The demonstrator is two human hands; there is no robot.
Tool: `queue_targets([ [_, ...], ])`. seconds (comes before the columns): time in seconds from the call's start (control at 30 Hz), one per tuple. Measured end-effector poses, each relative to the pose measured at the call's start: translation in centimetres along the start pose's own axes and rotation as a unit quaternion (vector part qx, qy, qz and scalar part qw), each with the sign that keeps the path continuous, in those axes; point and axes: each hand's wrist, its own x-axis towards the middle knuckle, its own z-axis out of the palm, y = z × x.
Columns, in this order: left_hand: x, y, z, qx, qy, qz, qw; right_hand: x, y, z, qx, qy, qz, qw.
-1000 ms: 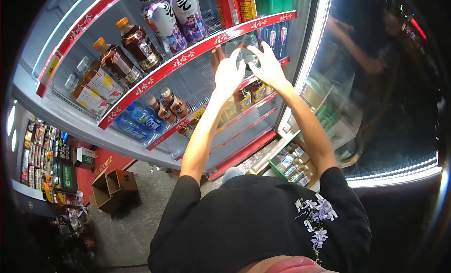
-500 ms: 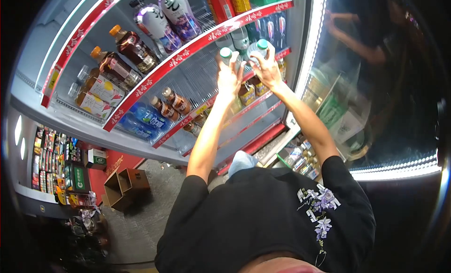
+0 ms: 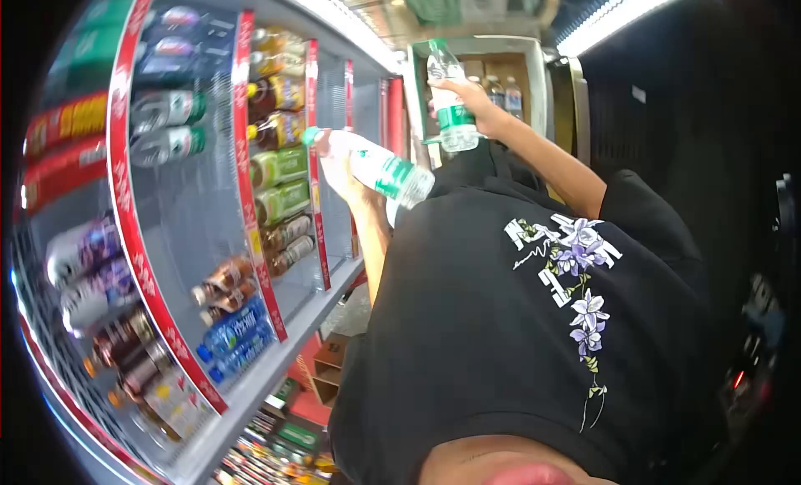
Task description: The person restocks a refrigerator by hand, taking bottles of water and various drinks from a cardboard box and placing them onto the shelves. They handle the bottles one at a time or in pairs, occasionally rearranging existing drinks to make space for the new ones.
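Note:
My left hand (image 3: 344, 175) is wrapped round a clear bottle (image 3: 388, 170) with a green cap and a green-and-white label. The bottle lies tilted, its cap toward the fridge shelves and its base toward my chest. Another such bottle (image 3: 450, 97) is gripped by my right hand (image 3: 469, 99), nearly upright in view with its green cap at the top. The two bottles are apart. Behind the right one is an open box (image 3: 534, 68) holding several bottles. On a fridge shelf at the left, two similar green-capped bottles (image 3: 167, 143) lie side by side in view.
Red-edged shelves (image 3: 125, 176) fill the left side, with purple-labelled bottles (image 3: 96, 285), blue-labelled bottles (image 3: 238, 339) and brown drinks (image 3: 225, 286). A bright light strip (image 3: 342, 18) runs along the fridge. Below it, a cardboard box (image 3: 328, 368) stands on the floor.
The view has turned, so the fridge now appears at the left. Both hands have moved away from the shelf, each with a green-capped bottle in it, toward my body and the open box.

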Motion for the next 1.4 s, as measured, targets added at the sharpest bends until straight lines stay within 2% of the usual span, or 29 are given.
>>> queue_targets([
  [0.03, -1.4, -0.5, 1.3, -0.042, 0.051, -0.125, 0.990, -0.2, 0.3, -2.9, 0.087, -0.029, 0.097, 0.991],
  [0.07, -1.8, -1.2, 1.3, -0.066, 0.083, -0.211, 0.972, 0.3, 0.9, -5.2, 0.145, -0.014, 0.117, 0.982],
  [0.1, -2.2, -1.8, 1.2, -0.088, 0.118, -0.294, 0.944, 0.3, 1.2, -7.6, 0.193, -0.049, 0.148, 0.969],
  [0.13, -2.9, -1.3, 2.2, -0.083, 0.113, -0.300, 0.944, 1.3, 2.7, -10.5, 0.202, -0.016, 0.150, 0.968],
  [0.2, -3.8, -0.2, 4.7, 0.030, 0.151, -0.288, 0.945, 4.8, 5.1, -15.1, 0.215, 0.019, 0.151, 0.965],
  [0.23, -3.2, -0.9, 3.5, 0.035, 0.148, -0.293, 0.944, 6.4, 6.0, -17.0, 0.170, 0.074, 0.160, 0.970],
  [0.3, -1.8, -2.5, -0.3, 0.019, 0.064, -0.344, 0.937, 5.9, 4.8, -17.0, 0.087, 0.160, 0.204, 0.962],
  [0.37, -2.7, -0.2, 1.9, 0.019, 0.057, -0.355, 0.933, 12.8, 8.7, -22.7, 0.129, 0.188, 0.248, 0.942],
  [0.4, -3.0, 0.1, 2.4, 0.055, 0.068, -0.313, 0.946, 13.0, 7.6, -22.5, 0.082, 0.218, 0.254, 0.939],
  [0.43, -3.1, 0.3, 2.7, 0.090, 0.077, -0.270, 0.956, 14.9, 7.9, -23.8, 0.112, 0.207, 0.256, 0.938],
  [0.47, -2.9, 0.3, 2.4, 0.093, 0.078, -0.269, 0.955, 16.6, 8.0, -25.3, 0.135, 0.212, 0.253, 0.934],
  [0.53, -2.1, 0.0, 0.7, 0.056, 0.119, -0.318, 0.939, 20.8, 9.1, -28.3, 0.158, 0.214, 0.254, 0.930],
  [0.6, -1.6, -1.0, -1.4, 0.044, 0.117, -0.312, 0.942, 25.9, 12.0, -30.9, 0.146, 0.223, 0.189, 0.945],
  [0.63, -1.5, -1.0, -1.8, 0.031, 0.111, -0.307, 0.945, 25.4, 11.8, -29.4, 0.147, 0.220, 0.193, 0.945],
  [0.7, -1.1, -1.1, -2.2, 0.003, 0.129, -0.320, 0.939, 22.9, 10.7, -25.0, -0.020, 0.397, 0.109, 0.911],
  [0.73, -0.9, -1.2, -2.2, -0.028, 0.142, -0.333, 0.932, 18.8, 7.3, -20.3, 0.010, 0.400, 0.125, 0.908],
  [0.77, -0.6, -1.5, -2.4, -0.029, 0.143, -0.334, 0.931, 18.0, 7.9, -19.2, 0.009, 0.400, 0.126, 0.908],
  [0.87, 0.1, -2.6, -2.4, -0.018, 0.111, -0.338, 0.934, 15.4, 9.1, -16.1, -0.093, 0.254, -0.002, 0.963],
  [0.93, 0.8, -2.9, 0.1, 0.016, 0.129, -0.286, 0.949, 11.2, 8.1, -12.4, -0.156, 0.112, -0.068, 0.979],
  [0.97, 1.3, -3.2, 1.0, 0.015, 0.131, -0.287, 0.949, 8.1, 6.1, -9.4, -0.134, 0.033, -0.036, 0.990],
  [1.03, 2.2, -4.2, 2.6, 0.060, 0.027, -0.238, 0.969, 4.2, 4.0, -5.0, -0.057, -0.100, 0.048, 0.992],
  [1.07, 2.6, -5.3, 3.3, 0.124, 0.012, -0.223, 0.967, 1.4, 1.8, -3.0, -0.022, -0.177, 0.082, 0.981],
  [1.1, 2.5, -4.2, 5.9, 0.136, -0.049, -0.232, 0.962, -0.7, -0.3, -0.9, -0.010, -0.214, 0.114, 0.970],
  [1.17, 1.2, -3.3, 9.6, 0.165, -0.030, -0.292, 0.942, -1.9, 0.4, 0.8, -0.053, -0.241, 0.010, 0.969],
  [1.2, 1.3, -4.3, 9.2, 0.163, -0.082, -0.296, 0.937, -0.7, 0.7, -0.8, -0.100, -0.255, -0.018, 0.962],
  [1.23, 1.4, -4.1, 9.9, 0.162, -0.135, -0.300, 0.930, -1.7, -1.2, -0.7, -0.104, -0.225, -0.025, 0.968],
  [1.3, 0.7, -3.2, 9.8, 0.110, -0.144, -0.327, 0.927, 0.6, 0.4, -4.6, -0.011, -0.127, 0.129, 0.983],
  [1.37, 0.8, -3.0, 8.1, 0.126, -0.200, -0.314, 0.919, 2.7, 1.7, -9.2, -0.030, -0.036, 0.182, 0.982],
  [1.4, 0.6, -2.7, 7.5, 0.117, -0.195, -0.312, 0.923, 4.1, 3.3, -12.3, -0.066, -0.007, 0.175, 0.982],
])
